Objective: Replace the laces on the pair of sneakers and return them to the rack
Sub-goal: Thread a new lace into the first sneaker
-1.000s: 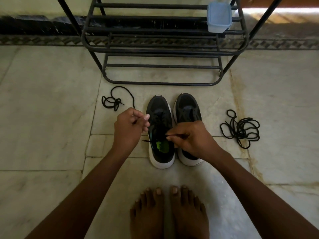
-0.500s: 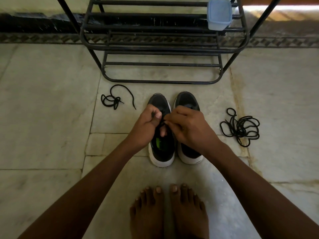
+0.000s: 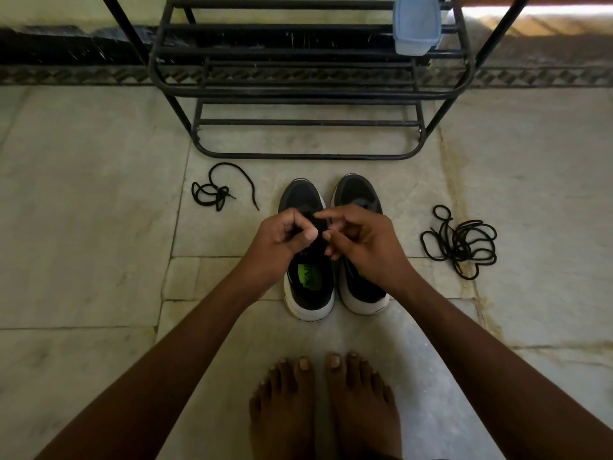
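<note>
My two black sneakers with white soles stand side by side, toes toward the rack (image 3: 298, 157): left sneaker (image 3: 306, 287), right sneaker (image 3: 360, 194). One loose black lace (image 3: 215, 194) lies left of them, and a tangled bundle of laces (image 3: 461, 242) lies to the right.

Both hands (image 3: 326, 237) — back together over left sneaker (image 3: 308, 270)

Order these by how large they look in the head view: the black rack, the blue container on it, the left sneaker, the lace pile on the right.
1. black rack
2. left sneaker
3. lace pile on the right, close to the sneaker, so unsure
4. blue container
</note>
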Demonstrator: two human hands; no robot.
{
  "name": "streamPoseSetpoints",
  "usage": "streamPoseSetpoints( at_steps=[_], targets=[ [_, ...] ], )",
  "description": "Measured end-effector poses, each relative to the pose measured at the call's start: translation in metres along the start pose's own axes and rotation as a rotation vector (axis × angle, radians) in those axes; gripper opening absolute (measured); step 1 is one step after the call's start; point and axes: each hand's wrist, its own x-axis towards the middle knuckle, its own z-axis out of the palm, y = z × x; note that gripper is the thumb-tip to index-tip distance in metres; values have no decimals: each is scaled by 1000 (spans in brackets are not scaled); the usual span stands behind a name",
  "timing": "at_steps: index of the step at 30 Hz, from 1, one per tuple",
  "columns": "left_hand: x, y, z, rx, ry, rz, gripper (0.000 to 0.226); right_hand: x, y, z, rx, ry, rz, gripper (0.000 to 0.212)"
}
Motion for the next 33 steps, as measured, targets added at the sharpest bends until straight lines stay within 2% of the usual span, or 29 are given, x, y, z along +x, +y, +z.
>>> streamPoseSetpoints(
  at_steps=[10,15,18,21,23,29,33],
  targets=[
    [-3,-7,-2,328,216,250,11,6,7,0,-140,-36,-42,15],
    [-4,-5,-1,374,255,289,17,9,6,8,-83,7,47,10],
    [-5,-3,-1,313,224,251,22,10,10,12,-148,69,56,10],
    [-6,-4,-4,222,149,226,15,12,12,15,-189,135,52,9],
    [-4,-8,-7,180,124,195,21,12,11,18,-186,150,56,8],
    [-2,-8,-7,43,156,31,34,11,9,26,-205,160,65,4],
    [3,-7,-8,49,213,34,28,10,5,30,-178,151,75,3]
  ],
)
